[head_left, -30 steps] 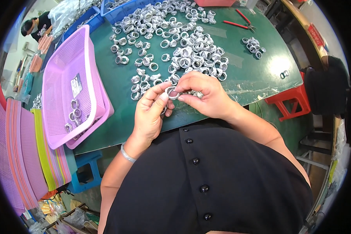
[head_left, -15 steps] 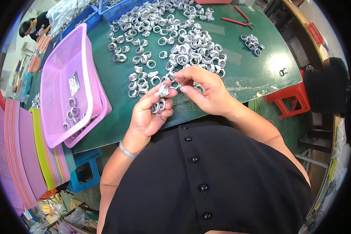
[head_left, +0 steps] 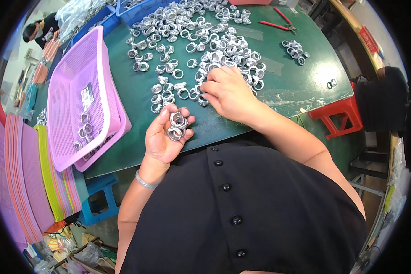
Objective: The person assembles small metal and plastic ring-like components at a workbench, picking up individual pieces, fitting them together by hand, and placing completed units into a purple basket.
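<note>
Several silvery metal rings (head_left: 177, 126) lie in my left hand (head_left: 159, 140), which is palm up near the table's front edge with its fingers curled around them. To the right, my right hand (head_left: 230, 95) is over the near edge of a large heap of similar rings (head_left: 235, 50). Its fingers are bent together, and the thumb and fingertips touch rings at the heap's edge. What lies between those fingertips is hidden. Left of the heap, a looser group of rings (head_left: 168, 97) is spread on the green tabletop (head_left: 139, 132).
Stacked pink-purple baskets (head_left: 71, 86) with a few rings inside stand on the left. Red-handled pliers (head_left: 278, 25) and a small ring cluster (head_left: 296, 51) lie at the far right. Blue bins (head_left: 137, 10) stand behind. A red stool (head_left: 335, 114) is by the right edge.
My right hand has moved away from my left hand, forward to the ring heap. My left hand has dropped slightly toward me and left, its palm turned up with the rings showing.
</note>
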### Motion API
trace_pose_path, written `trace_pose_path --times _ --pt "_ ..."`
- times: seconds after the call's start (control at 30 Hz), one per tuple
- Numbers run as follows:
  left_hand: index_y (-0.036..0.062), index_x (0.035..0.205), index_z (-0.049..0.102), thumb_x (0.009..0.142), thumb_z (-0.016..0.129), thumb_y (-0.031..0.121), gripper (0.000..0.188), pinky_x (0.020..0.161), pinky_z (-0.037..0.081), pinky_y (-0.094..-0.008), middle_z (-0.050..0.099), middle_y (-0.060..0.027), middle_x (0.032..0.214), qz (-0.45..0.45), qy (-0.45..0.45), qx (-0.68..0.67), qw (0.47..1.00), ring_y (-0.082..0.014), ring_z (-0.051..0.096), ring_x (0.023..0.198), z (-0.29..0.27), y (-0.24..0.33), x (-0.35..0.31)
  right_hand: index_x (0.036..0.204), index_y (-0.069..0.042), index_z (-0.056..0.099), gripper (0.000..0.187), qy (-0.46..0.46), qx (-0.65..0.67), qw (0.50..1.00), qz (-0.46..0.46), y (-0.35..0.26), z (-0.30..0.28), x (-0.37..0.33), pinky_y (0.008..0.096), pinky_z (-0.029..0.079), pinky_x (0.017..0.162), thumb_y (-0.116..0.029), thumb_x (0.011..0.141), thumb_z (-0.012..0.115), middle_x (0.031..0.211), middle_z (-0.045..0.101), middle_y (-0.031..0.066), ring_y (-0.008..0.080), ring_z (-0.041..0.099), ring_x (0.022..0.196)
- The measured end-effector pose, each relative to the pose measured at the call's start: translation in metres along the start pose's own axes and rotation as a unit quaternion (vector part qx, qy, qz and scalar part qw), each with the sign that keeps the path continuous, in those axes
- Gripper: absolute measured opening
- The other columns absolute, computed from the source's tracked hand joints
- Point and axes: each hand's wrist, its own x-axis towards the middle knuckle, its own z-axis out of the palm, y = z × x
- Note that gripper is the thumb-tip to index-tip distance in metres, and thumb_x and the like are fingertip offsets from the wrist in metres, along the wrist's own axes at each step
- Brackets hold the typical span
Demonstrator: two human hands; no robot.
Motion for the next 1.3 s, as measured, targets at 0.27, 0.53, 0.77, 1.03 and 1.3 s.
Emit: trace_pose_path --times 0.27,0.53,0.77,1.03,1.3 --pt "0.0074 0.108 0.05 0.087 0.046 0.018 0.024 0.058 0.042 -0.0272 0.053 -0.0051 0.084 -0.003 0.014 0.064 0.998 -0.0201 0.053 0.081 0.003 0.0 -0.003 0.071 -0.009 0.063 0.007 -0.01 -0.033 0.999 0.008 -0.002 0.011 0.008 0.0369 0.034 0.077 -0.015 0.07 0.063 0.084 0.052 0.0047 0.0235 0.046 0.087" --pt "0.0055 0.098 0.055 0.089 0.048 0.029 0.026 0.055 0.042 -0.0258 0.053 -0.0031 0.078 0.019 0.071 0.192 0.979 -0.0174 0.052 0.074 0.015 0.002 0.0 0.094 0.0 0.053 0.01 -0.071 0.475 0.862 0.16 -0.006 -0.011 0.005 0.0204 0.042 0.068 -0.001 0.084 0.054 0.1 0.054 0.0061 0.0077 0.049 0.078" --pt "0.0073 0.086 0.058 0.088 0.053 0.03 0.023 0.049 0.038 -0.0206 0.055 0.0004 0.073 0.042 0.066 0.277 0.958 -0.0092 0.051 0.067 0.039 -0.001 0.007 0.108 -0.002 0.052 0.038 0.023 0.263 0.964 -0.032 -0.025 -0.016 0.002 0.0259 0.047 0.069 -0.001 0.072 0.066 0.094 0.059 0.0082 0.0143 0.056 0.078" --pt "0.0053 0.088 0.056 0.09 0.047 0.025 0.021 0.047 0.04 -0.0235 0.055 -0.0026 0.069 -0.019 0.078 0.186 0.979 -0.0129 0.053 0.062 0.035 -0.003 0.008 0.115 -0.002 0.05 0.048 0.013 0.33 0.944 0.019 -0.025 -0.014 -0.001 0.0258 0.047 0.068 0.0 0.07 0.066 0.097 0.06 0.0077 0.0142 0.055 0.077" --pt "0.0051 0.087 0.055 0.091 0.045 0.028 0.025 0.046 0.039 -0.0237 0.054 -0.0029 0.068 -0.044 0.078 0.167 0.982 -0.0141 0.053 0.061 0.038 -0.005 0.008 0.114 0.0 0.049 0.037 -0.022 0.44 0.893 0.095 -0.024 -0.014 -0.007 0.0247 0.047 0.073 0.003 0.079 0.058 0.1 0.059 0.0067 0.0109 0.055 0.082"
